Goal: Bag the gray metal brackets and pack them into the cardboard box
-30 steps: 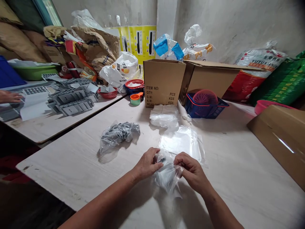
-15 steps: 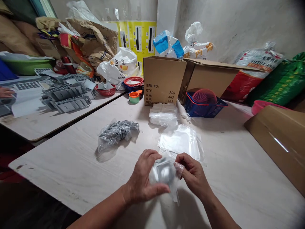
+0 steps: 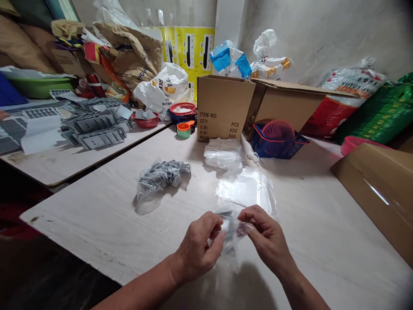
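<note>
Held a thin, crinkled clear plastic bag [image 3: 229, 227], apparently with grey contents, between bare left hand [image 3: 200, 242] and bare right hand [image 3: 269, 237], above the pale table [image 3: 309, 245] and just short of a flat stack of shiny clear bags [image 3: 242, 188]. Pinched loose film in the right grip. Curled left thumb and fingers at the bag's left edge; could not tell that grip as closed or merely touching. Seemed to be gathering film; called next, probably, for a firm left hold.
</note>
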